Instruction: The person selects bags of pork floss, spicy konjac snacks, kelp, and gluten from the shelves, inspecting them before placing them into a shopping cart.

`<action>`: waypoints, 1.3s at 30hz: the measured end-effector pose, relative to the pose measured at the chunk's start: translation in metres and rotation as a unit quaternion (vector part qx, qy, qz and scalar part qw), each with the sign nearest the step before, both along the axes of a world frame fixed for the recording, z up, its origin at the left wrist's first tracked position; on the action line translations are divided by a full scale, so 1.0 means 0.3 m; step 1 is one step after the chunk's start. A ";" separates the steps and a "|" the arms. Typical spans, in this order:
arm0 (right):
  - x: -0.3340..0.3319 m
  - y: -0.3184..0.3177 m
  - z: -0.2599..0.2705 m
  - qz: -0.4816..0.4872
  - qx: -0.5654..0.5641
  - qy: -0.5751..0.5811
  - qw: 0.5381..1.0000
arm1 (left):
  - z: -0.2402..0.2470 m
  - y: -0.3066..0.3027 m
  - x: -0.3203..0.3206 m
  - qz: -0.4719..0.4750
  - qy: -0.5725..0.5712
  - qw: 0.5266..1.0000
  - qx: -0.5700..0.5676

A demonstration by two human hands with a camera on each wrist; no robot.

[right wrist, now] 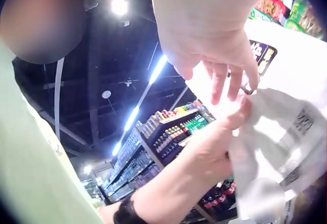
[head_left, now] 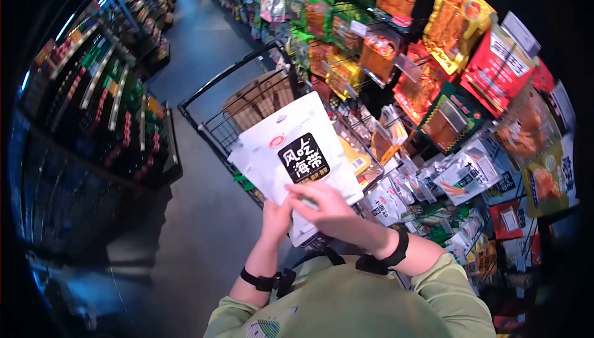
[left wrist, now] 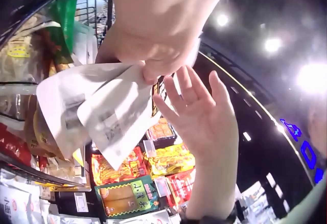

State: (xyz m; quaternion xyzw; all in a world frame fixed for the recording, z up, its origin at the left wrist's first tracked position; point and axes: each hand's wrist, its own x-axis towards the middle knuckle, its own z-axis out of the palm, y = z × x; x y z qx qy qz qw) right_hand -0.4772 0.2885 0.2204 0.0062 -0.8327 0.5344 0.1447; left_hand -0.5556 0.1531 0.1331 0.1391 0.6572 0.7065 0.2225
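Observation:
White snack pouches (head_left: 334,146), at least two overlapping, are held out in front of the chest; the front one has a black label with white lettering. My left hand (head_left: 277,219) pinches them near their lower edge, thumb on the front. In the left wrist view the pouches (left wrist: 115,114) fan apart beyond the left hand (left wrist: 158,42). My right hand (head_left: 327,207) is over the lower front of the top pouch. Its palm and loosely spread fingers show in the left wrist view, where the right hand (left wrist: 202,116) holds nothing.
A black wire shopping cart (head_left: 213,87) with a brown striped bag (head_left: 260,98) stands just beyond the pouches. Hanging packaged snacks (head_left: 455,28) crowd the display on the right. Shelves of bottles (head_left: 117,109) line the left, across the grey aisle floor (head_left: 198,214).

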 end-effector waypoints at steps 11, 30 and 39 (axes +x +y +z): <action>0.013 0.191 -0.514 -0.142 -0.082 -0.118 0.979 | -0.207 -0.040 -0.122 -0.022 -0.215 0.972 0.088; 0.083 0.170 -0.542 -0.113 -0.030 -0.109 0.987 | -0.360 -0.054 -0.137 -0.078 -0.215 0.970 0.085; 0.081 0.167 -0.536 -0.114 -0.050 -0.104 0.987 | -0.371 -0.054 -0.141 -0.084 -0.209 0.970 0.090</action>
